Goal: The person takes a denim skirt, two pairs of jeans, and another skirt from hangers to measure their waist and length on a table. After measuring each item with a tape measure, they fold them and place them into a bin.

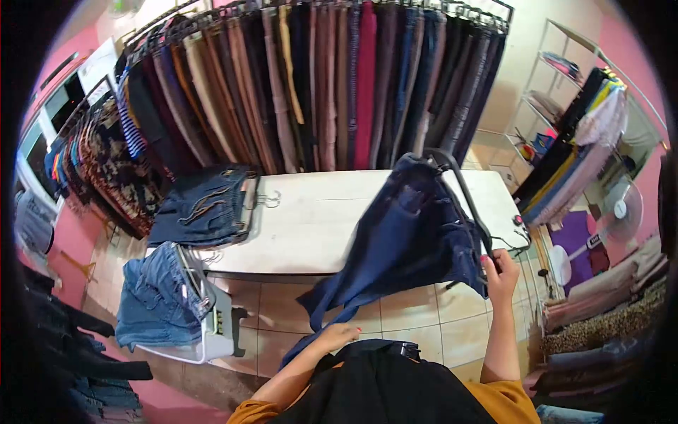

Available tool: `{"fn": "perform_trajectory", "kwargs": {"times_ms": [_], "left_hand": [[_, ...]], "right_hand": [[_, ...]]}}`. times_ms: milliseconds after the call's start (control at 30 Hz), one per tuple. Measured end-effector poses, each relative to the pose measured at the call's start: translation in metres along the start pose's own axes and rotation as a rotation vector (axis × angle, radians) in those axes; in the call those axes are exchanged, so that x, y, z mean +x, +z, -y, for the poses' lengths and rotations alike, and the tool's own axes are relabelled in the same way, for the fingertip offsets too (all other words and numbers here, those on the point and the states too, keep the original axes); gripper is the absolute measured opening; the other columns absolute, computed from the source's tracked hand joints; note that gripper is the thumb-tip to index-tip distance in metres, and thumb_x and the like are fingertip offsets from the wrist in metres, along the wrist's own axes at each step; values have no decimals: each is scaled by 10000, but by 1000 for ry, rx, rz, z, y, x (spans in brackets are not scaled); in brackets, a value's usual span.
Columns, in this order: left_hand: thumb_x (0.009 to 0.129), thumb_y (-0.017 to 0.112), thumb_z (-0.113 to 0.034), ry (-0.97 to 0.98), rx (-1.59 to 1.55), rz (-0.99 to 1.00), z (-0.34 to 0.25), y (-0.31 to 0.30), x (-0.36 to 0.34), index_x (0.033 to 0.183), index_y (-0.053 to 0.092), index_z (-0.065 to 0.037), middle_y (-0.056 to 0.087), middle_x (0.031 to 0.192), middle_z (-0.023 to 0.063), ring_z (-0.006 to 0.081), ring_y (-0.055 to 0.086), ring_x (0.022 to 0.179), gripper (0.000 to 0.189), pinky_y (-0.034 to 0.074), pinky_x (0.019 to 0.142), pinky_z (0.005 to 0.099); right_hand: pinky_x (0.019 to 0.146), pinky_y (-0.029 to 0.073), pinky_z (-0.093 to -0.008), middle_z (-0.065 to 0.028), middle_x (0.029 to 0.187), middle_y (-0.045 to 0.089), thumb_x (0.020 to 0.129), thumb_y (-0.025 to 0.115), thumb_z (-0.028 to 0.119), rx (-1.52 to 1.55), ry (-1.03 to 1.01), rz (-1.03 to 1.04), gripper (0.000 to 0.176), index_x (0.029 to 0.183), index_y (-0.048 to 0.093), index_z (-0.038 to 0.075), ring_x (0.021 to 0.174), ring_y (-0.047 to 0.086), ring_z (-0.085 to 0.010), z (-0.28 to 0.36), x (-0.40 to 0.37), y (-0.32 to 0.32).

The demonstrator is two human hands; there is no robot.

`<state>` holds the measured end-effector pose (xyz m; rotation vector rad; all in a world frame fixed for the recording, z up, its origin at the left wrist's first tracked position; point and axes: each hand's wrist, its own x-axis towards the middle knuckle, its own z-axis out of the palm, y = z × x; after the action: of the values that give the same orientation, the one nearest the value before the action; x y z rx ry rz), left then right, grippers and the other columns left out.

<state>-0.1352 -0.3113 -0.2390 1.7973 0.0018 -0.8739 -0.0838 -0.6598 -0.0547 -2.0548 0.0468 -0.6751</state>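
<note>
A dark blue denim garment (406, 233) with long strips trailing from its lower left hangs over the front part of the white table. A black hanger (462, 187) runs along its right side. My right hand (500, 272) is closed at the garment's right edge, by the lower end of the hanger. Low in front of my body, my left hand (339, 336) is closed around a trailing strip of the same denim. Part of that strip is hidden behind my left hand and forearm.
On the white table (311, 226) a stack of folded denim (198, 205) lies at the left, with hanger hooks showing. Lighter denim (159, 297) rests on a white basket (219, 339). Hanging trousers (325, 92) line the back. A fan (597, 233) stands at the right.
</note>
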Motion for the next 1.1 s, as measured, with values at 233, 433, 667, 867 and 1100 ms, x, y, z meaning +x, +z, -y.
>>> {"fn": "perform_trajectory", "kwargs": {"times_ms": [233,433,667,867,1100], "left_hand": [[553,840,-231,715,264,-935,-89,-42,-2,1369,264,-17,303,1378,217,347,266,1295,1021,249,1060,375],[737,732,-71,668,85,-266,-75,-73,16,981,642,2,653,771,53,103,577,696,270,464,653,258],[801,699,-148,536,83,-343,-188,-112,29,929,628,45,647,781,29,52,523,705,242,454,628,252],[798,632,-143,702,478,-1214,-243,-166,170,1322,325,45,459,1247,282,416,458,1142,635,373,962,424],[843,528,-460,295,1002,-614,-86,-134,262,1405,301,-108,214,1467,185,375,153,1363,701,129,1055,596]], "right_hand": [[501,462,-345,-102,628,600,682,750,213,-254,-394,461,190,760,633,85,559,596,-270,3,-29,-5],[486,442,-331,-77,613,598,669,758,209,-240,-375,580,172,748,649,101,544,583,-252,-3,7,-17],[696,397,-394,-46,681,572,649,730,215,-517,-702,242,175,762,652,107,713,548,-248,13,179,17],[992,282,-528,-39,1098,529,730,681,232,-690,-574,-200,437,1146,562,172,1115,482,-229,-59,278,179],[983,58,-713,-136,1459,259,829,547,458,-850,164,421,578,1362,393,297,1366,163,-352,-257,100,237]]}}
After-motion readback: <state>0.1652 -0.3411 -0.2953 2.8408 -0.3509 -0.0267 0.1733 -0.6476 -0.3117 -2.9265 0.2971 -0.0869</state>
